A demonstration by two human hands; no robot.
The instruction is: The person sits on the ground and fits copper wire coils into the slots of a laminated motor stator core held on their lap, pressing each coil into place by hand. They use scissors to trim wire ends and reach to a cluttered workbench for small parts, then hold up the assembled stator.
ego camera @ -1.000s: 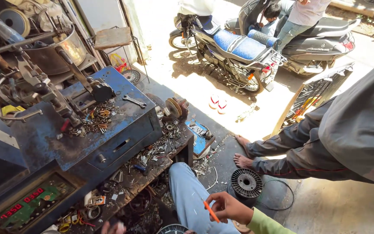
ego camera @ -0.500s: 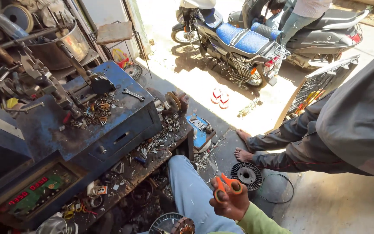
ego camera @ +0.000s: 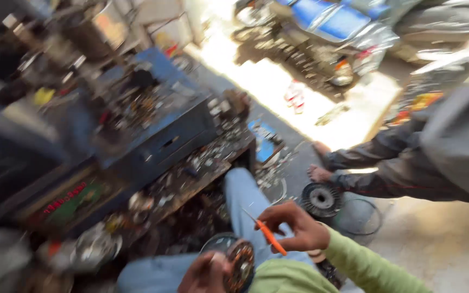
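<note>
Orange plastic marks the thin tool (ego camera: 265, 233) that is pinched between the fingertips of the right hand (ego camera: 294, 228), its metal tip aimed up and to the left; what kind of tool it is cannot be settled through the motion blur. A round wound part with coppery coils (ego camera: 239, 263) is gripped at its edge by the left hand (ego camera: 207, 274), whose fingers are closed on it, though the hand is cut off by the bottom edge and only its upper part is seen. Both hands are held over a knee in light blue trousers (ego camera: 242, 198), just beside each other, the tool's tip near the coil's rim but not clearly touching it. Much of the view is smeared: the blue metal workbench (ego camera: 164, 135) at the left is heaped with small parts that cannot be told apart, and a darker shelf below it is equally unreadable. A second round coil (ego camera: 321, 199) lies on the floor to the right of the knee, next to the bare feet (ego camera: 318, 173) of another seated person, whose body is cropped by the right edge. Sunlit bare pavement (ego camera: 278, 81) is seen beyond, bounded by a parked motorcycle with a blue seat (ego camera: 332, 24).
</note>
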